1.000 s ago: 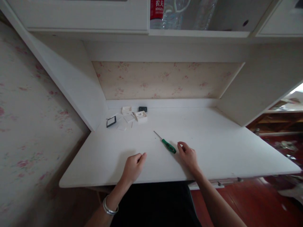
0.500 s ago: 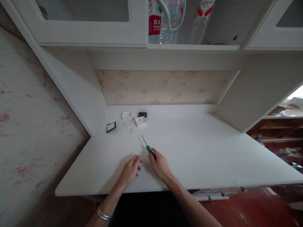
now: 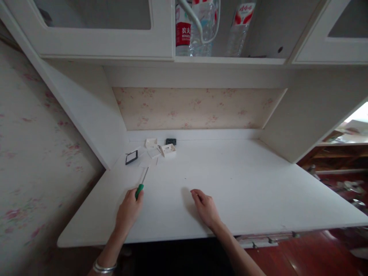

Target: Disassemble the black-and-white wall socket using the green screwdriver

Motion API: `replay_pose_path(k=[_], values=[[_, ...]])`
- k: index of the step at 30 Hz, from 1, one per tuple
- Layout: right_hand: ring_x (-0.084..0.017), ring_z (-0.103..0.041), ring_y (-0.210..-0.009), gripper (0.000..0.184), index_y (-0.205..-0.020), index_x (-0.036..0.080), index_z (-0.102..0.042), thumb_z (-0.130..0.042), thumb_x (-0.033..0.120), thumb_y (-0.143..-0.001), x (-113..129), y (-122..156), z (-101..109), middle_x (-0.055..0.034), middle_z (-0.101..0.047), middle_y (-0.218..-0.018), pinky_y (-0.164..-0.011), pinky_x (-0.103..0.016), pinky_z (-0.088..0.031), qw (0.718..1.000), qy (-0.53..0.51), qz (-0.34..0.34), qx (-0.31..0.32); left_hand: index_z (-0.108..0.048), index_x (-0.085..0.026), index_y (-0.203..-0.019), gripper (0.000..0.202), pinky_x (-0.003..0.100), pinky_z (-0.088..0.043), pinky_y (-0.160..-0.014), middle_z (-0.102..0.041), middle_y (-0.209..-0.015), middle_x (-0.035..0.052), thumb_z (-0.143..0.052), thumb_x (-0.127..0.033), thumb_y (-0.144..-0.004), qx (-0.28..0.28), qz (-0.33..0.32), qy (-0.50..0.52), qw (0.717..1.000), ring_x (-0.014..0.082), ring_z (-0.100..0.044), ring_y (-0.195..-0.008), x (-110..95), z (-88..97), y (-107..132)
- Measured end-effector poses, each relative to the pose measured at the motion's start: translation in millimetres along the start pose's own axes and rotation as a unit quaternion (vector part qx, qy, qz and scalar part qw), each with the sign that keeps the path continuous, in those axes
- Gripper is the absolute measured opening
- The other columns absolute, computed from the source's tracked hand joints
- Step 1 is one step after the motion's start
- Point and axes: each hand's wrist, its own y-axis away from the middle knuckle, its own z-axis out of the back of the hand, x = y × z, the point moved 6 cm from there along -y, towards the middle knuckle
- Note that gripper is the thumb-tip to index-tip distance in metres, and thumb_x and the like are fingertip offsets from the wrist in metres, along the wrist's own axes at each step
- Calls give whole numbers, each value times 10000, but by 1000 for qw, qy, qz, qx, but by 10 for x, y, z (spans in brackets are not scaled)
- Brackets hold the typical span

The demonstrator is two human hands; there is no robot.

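A screwdriver with a green handle and thin metal shaft is gripped in my left hand, at the left of the white desk. Its tip points away from me, towards several small parts. My right hand hovers over or rests on the middle of the desk, thumb and forefinger pressed together. Whatever is between those fingertips, if anything, is too small to make out. Beyond the screwdriver tip lie a black rectangular frame, a white open box-like case, another white case piece and a black part.
The white desk runs up to a back wall with flowered paper. A cabinet overhangs it, with plastic bottles on its open shelf. Side panels bound the desk. A tiny dark speck lies near the desk's middle.
The screwdriver has passed from my right hand to my left. My left hand has moved left with it, and my right hand has shifted a little to the right, fingers now pinched.
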Motion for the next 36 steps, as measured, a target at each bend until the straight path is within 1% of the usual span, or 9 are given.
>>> replay_pose_path(k=[2,5,9,14,22,27,30,32,36], values=[[-192,-611,-702,429,-981,188,-664,-401,510,-877,-234,-7,171,-60,-690,-800,-639,-276,-417,999,-14,-29,-39,-512,-142,-1145,359,331,-447,-695,-579,-1111,140,-352,-364,-914,-25,6,-91,996,259,-620,-893,128,119,-13],[-176,-567,-605,459,-985,168,-653,-411,538,-859,-453,-3,304,-40,-649,-685,-552,-264,-391,993,-59,-68,-71,-440,-127,-1237,383,305,-427,-624,-569,-1086,141,-355,-312,-912,-54,-4,-183,982,238,-624,-833,179,218,11],[-178,-575,-638,432,-969,180,-653,-417,526,-862,-415,-9,253,-43,-662,-730,-594,-265,-395,997,-36,-47,-49,-457,-153,-1220,356,292,-413,-618,-568,-1024,114,-358,-296,-910,-73,-28,-236,968,229,-602,-829,101,214,56],[-178,-584,-632,411,-988,197,-651,-394,498,-881,-295,1,189,-35,-666,-700,-612,-265,-387,1000,10,-18,-23,-518,-141,-1173,402,355,-406,-760,-564,-988,126,-379,-401,-900,-123,-63,-293,946,271,-548,-858,-15,253,96],[-182,-594,-644,420,-974,187,-663,-403,499,-870,-300,-4,230,-46,-680,-722,-604,-263,-391,999,5,-24,-35,-548,-151,-1146,399,347,-388,-709,-575,-997,128,-383,-414,-895,-135,-79,-285,946,282,-520,-862,-51,316,137],[-176,-581,-648,415,-956,187,-656,-396,500,-879,-267,-7,219,-38,-664,-721,-610,-258,-383,1000,2,-15,-26,-565,-159,-1077,333,367,-370,-710,-568,-1051,138,-413,-385,-885,-179,-107,-214,954,300,-507,-904,-219,434,179],[-153,-531,-596,415,-802,186,-631,-390,515,-881,-264,-1,209,-9,-601,-630,-572,-244,-350,999,25,-13,-21,-541,-165,-805,242,300,-377,-688,-560,-788,56,-452,-380,-872,-133,-171,-35,976,204,-517,-748,-425,303,262],[-129,-471,-541,440,-657,188,-563,-388,525,-880,-270,4,196,17,-516,-547,-536,-236,-312,999,45,-8,-21,-425,-192,-647,300,247,-350,-598,-429,-600,-26,-458,-391,-869,-66,-164,97,979,137,-443,-582,-548,111,334],[-105,-405,-490,461,-562,189,-486,-400,513,-879,-283,15,162,39,-424,-487,-504,-233,-263,997,72,3,-17,-267,-202,-556,404,217,-259,-496,-259,-527,-62,-477,-390,-845,118,-143,260,948,97,-314,-502,-810,-373,499]])
